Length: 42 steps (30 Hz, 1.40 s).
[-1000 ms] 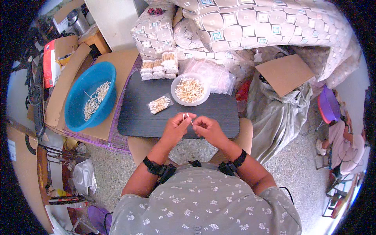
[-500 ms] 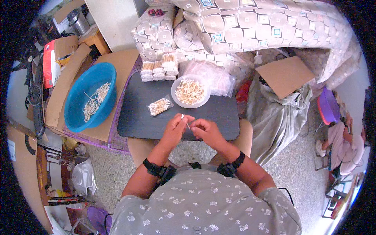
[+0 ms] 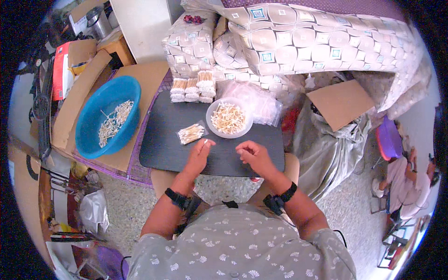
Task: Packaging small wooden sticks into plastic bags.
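My left hand is closed in a pinch above the near part of a dark tabletop. A white cotton swab tip shows at its fingertips. To its right, apart from it, my right hand has its fingers curled in; whether they hold anything is hidden. Just beyond the left hand lies a clear packet of cotton swabs. A translucent white bowl stands past both hands, heaped with loose cotton swabs.
Stacked swab packets sit at the table's far left, with clear plastic bags behind the bowl. Left of the table, a blue basin with swabs rests on cardboard. A grey sack under a cardboard sheet stands at right.
My hands have moved apart, the left one going left with the swab and the right one a little right. The view has shifted slightly.
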Available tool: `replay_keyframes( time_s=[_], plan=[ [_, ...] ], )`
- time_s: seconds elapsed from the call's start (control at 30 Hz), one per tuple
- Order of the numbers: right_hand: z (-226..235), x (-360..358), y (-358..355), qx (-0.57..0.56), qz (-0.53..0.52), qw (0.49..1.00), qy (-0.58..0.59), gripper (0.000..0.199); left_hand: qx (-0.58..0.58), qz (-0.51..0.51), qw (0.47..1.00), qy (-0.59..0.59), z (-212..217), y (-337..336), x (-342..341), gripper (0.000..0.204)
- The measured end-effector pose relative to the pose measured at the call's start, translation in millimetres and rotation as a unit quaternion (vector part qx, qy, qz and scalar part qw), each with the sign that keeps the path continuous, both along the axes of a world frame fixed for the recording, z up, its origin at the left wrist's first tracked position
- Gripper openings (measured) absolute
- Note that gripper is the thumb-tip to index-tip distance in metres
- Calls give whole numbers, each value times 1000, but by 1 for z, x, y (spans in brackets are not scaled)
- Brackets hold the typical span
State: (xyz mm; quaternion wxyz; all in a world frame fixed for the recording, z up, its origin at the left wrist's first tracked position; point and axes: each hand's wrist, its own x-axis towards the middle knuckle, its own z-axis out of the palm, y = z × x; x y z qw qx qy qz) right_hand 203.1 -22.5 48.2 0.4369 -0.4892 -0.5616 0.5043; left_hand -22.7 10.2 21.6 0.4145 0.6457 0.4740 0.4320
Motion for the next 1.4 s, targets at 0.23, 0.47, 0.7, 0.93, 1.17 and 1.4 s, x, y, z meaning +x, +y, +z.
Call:
replay_keyframes(
  time_s=[0.23,0.47,0.7,0.93,1.17,1.4],
  plan=[
    [17,14,43,49,14,993,-108,16,92,76,970,211,-21,16,-19,22],
    [32,10,100,157,18,963,-219,27,110,69,950,284,-20,11,-16,20],
    [33,-12,146,216,48,921,-319,24,114,75,951,278,-28,12,-20,20],
    [29,-14,156,203,98,896,-383,19,107,74,958,256,-22,11,-17,20],
    [38,7,126,230,7,930,-287,13,119,84,959,242,-33,11,-18,18],
    [29,10,56,4,-37,999,0,13,109,72,969,210,-25,12,-16,19]
  ],
)
